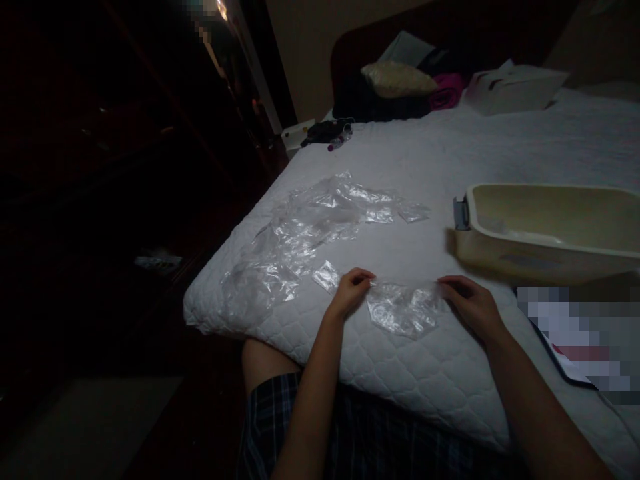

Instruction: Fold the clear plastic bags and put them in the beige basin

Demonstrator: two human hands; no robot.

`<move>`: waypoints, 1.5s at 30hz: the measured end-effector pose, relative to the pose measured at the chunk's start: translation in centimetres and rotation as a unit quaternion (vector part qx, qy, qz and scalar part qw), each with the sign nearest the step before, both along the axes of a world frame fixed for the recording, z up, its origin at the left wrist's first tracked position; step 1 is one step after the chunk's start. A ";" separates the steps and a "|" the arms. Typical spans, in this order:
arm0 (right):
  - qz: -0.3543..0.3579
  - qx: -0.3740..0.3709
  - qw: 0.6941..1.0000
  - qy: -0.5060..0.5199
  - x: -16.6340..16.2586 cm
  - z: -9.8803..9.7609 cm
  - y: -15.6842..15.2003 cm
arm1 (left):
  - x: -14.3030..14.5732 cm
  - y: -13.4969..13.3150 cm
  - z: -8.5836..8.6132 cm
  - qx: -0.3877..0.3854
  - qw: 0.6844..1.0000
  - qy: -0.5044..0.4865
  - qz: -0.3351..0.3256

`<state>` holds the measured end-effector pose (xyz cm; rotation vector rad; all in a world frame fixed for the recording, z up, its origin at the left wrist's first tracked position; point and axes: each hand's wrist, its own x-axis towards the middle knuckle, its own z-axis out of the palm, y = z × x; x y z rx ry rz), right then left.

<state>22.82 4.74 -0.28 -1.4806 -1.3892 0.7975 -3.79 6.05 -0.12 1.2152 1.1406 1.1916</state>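
A clear plastic bag (404,312) is stretched between my two hands just over the near edge of the bed. My left hand (354,288) pinches its upper left corner. At the upper right corner, my right hand (471,303) grips it between thumb and fingers. Left of and beyond my hands lies a loose spread of several more clear plastic bags (313,220), crumpled and overlapping. One small bag (327,276) rests right beside my left hand, and another (415,213) lies at the right end of the spread.
A cream plastic tub (545,250) with a grey handle stands on the quilted white bed (430,157) at right. Nearer is a flat, blurred-out item (570,363). A white box (517,90), pink roll (447,91) and pale pillow-like bundle (399,79) sit by the headboard.
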 end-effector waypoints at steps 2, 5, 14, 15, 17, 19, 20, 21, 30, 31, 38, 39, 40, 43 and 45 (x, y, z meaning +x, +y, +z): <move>-0.001 0.002 1.000 0.000 0.1 -0.1 0.0 | -0.1 0.0 -0.1 0.018 1.000 0.007 -0.002; 0.000 0.000 1.000 -0.006 0.2 -0.3 0.0 | -0.2 0.0 -0.2 0.055 0.998 0.014 -0.008; 0.004 0.001 1.000 -0.001 0.0 -0.3 -0.1 | 0.0 -0.1 0.0 0.076 0.996 0.039 -0.008; -0.001 -0.002 1.000 0.009 0.0 -0.2 -0.1 | 0.0 -0.1 0.0 0.086 0.995 0.042 -0.001; -0.007 -0.006 1.000 0.027 -0.1 -0.2 -0.2 | 0.0 -0.3 0.2 0.109 0.993 0.049 0.012; -0.012 0.015 1.000 0.017 -0.2 -0.1 -0.2 | -0.1 -0.5 0.7 0.127 0.990 0.060 0.015; -0.016 0.038 0.999 -0.003 -0.2 0.0 -0.3 | -0.1 -0.6 1.1 0.133 0.988 0.071 0.013; -0.024 0.066 0.997 -0.032 -0.3 0.2 -0.4 | -0.2 -0.7 1.5 0.140 0.986 0.087 0.009; 0.115 0.189 0.915 -0.336 -2.8 2.3 -3.5 | 1.2 -2.8 6.0 0.235 0.890 0.381 -0.091; 0.147 0.184 0.901 -0.364 -3.1 1.9 -3.9 | 1.4 -3.0 5.9 0.244 0.877 0.398 -0.109; 0.220 0.155 0.888 -0.373 -3.1 -1.0 -4.7 | 1.3 -4.4 3.9 0.220 0.844 0.469 -0.137; 0.213 0.157 0.901 -0.344 -2.9 -0.9 -4.5 | 1.2 -4.6 3.7 0.222 0.854 0.453 -0.125; 0.203 0.161 0.916 -0.307 -2.7 -0.6 -4.4 | 1.1 -4.6 3.6 0.224 0.865 0.435 -0.111; 0.151 0.168 0.955 -0.192 -2.5 0.8 -4.1 | 1.0 -4.6 3.4 0.229 0.883 0.403 -0.079; 0.099 0.162 0.971 -0.143 -2.2 1.7 -4.2 | 1.0 -4.5 3.4 0.233 0.880 0.407 -0.077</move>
